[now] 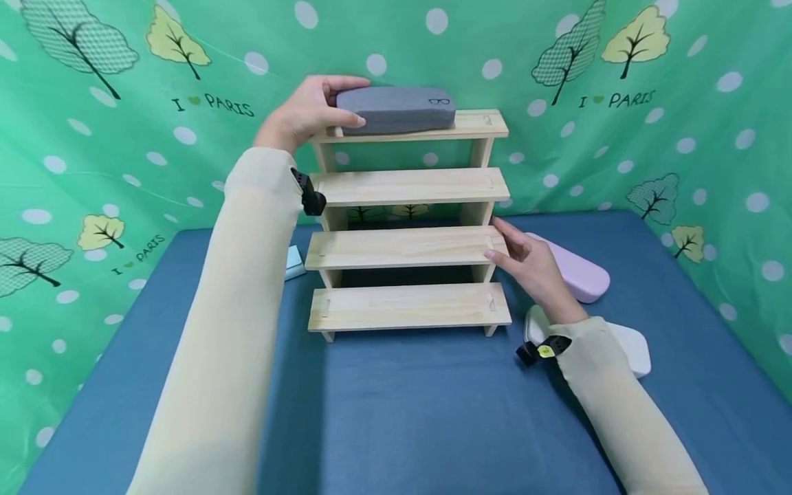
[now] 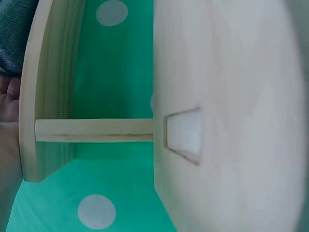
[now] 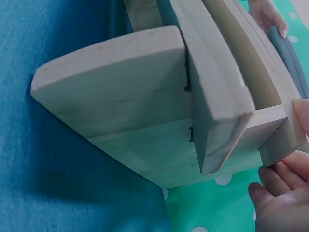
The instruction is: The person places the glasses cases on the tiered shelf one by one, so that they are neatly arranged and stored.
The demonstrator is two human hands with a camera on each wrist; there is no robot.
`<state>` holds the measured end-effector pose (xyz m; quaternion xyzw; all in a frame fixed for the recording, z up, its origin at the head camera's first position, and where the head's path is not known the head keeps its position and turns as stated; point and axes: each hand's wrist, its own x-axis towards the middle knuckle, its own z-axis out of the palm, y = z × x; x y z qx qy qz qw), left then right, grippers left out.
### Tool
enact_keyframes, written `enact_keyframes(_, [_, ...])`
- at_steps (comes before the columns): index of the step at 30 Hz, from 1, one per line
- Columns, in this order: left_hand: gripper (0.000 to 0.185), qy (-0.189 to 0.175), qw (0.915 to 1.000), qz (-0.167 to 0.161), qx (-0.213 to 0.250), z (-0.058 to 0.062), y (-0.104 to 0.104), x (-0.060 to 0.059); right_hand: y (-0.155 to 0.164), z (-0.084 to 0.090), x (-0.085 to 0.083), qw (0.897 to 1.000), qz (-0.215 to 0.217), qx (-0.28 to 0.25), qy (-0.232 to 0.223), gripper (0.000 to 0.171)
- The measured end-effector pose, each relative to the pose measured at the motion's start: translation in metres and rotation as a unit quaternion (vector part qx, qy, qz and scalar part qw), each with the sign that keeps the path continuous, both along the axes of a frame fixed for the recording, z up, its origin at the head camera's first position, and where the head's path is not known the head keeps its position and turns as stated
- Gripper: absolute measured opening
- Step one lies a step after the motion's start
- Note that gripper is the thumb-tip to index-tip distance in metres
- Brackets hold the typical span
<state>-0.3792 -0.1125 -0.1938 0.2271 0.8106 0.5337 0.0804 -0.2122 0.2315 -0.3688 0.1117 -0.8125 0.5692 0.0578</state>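
Note:
A wooden four-tier step rack stands upright in the middle. On its top tier lies a grey glasses case with a small spectacles mark. My left hand grips the case's left end, thumb in front and fingers over the top and back. With my right hand I hold the right end of the second tier from the bottom, as the right wrist view also shows, where fingers curl at the board's corner. Only a strip of the grey case and part of the palm appear in the left wrist view.
To the right, on the blue cloth, lie a lilac case and a white case, the latter partly behind my right forearm. A light blue object sits left of the rack. Behind hangs a green patterned curtain.

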Motion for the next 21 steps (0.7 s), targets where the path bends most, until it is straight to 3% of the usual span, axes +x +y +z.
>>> enact_keyframes(14, [0.07,-0.03,0.9988,-0.024,0.032,-0.002,0.009,-0.001,0.001,0.0,0.0,1.0,0.005,0.012,0.019,0.06])
enact_keyframes(21, [0.072,-0.062,0.9964,-0.031,0.05,0.0,0.011,-0.003,0.001,0.0,0.0,1.0,-0.002,0.013,0.017,0.061])
